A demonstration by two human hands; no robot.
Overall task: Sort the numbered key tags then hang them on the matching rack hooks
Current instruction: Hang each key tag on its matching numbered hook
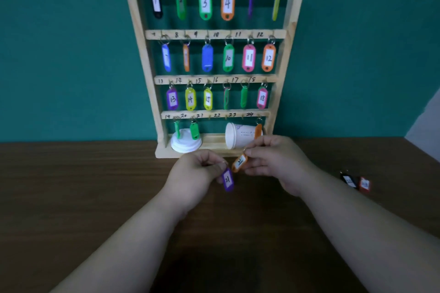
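Observation:
A wooden key rack (214, 33) with four numbered rows stands against the teal wall; coloured tags hang on most hooks. In the bottom row, the hooks under the middle numbers carry no tag. My left hand (195, 176) pinches the ring of a purple tag (228, 179) marked 21, just above the table. My right hand (276, 162) pinches the ring of an orange tag (240, 162), its number tilted and hard to read. The two tags hang close together in front of the rack's base. A black tag (348, 181) and a red tag (365, 184) lie on the table at the right.
A white paper cup (238, 135) lies on its side on the rack's bottom shelf, and its white lid (185, 144) rests at the shelf's left. The brown wooden table (95, 197) stretches left and toward me.

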